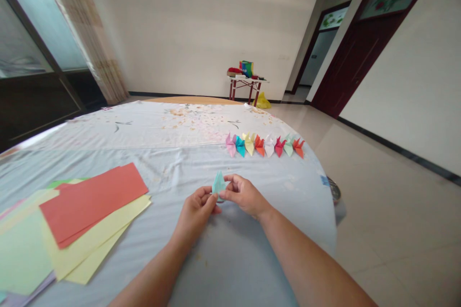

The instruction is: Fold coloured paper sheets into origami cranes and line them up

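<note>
A small folded piece of light turquoise paper (218,183) is held upright just above the table, pinched between both hands. My left hand (198,206) grips its lower left side with thumb and fingers closed. From the right, my right hand (245,194) pinches its lower right side, where a small pointed flap sticks out. The fingers hide the bottom of the paper. Beyond my hands stands a row of several folded paper cranes (269,146) in pink, blue, yellow, orange, white, red and pale green.
Loose coloured paper sheets, with red ones (97,201) on top of yellow ones (108,244), lie to the left. A cloth covers the round table (302,230). A small side table (248,79) with things on it stands by the wall, a yellow bag (264,101) beside it.
</note>
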The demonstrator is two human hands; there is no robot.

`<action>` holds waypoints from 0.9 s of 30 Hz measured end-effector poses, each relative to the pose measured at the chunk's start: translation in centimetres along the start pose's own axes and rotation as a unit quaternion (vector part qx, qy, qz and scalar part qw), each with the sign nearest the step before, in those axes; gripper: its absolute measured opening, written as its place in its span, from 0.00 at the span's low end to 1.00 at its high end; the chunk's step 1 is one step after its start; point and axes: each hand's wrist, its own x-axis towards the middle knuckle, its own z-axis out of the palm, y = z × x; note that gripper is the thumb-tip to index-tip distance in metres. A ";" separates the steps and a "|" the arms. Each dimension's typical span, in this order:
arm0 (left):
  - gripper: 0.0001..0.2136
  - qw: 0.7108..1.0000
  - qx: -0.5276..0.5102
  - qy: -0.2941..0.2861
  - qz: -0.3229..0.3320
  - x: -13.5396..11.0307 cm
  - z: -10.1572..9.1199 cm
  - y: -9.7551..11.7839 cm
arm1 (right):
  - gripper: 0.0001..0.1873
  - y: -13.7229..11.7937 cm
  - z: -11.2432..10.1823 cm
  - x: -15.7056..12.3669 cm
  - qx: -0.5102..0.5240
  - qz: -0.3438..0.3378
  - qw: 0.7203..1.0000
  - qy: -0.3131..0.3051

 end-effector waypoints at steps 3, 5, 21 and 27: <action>0.16 0.999 0.034 -0.015 0.001 0.2 0.0 -0.3 | 0.21 0.4 -0.1 0.3 -0.027 -0.015 0.999 0.009; 0.17 0.995 0.098 -0.003 0.016 0.1 -0.1 -0.4 | 0.20 0.7 -0.2 0.4 -0.063 -0.014 0.998 0.021; 0.20 0.795 0.580 -0.038 0.176 -3.6 2.5 -0.1 | 0.21 0.6 -1.1 0.5 -0.561 -0.013 0.820 0.117; 0.20 0.790 0.589 -0.026 0.167 -3.6 2.4 -0.6 | 0.24 0.9 -1.5 0.7 -0.563 0.014 0.817 0.126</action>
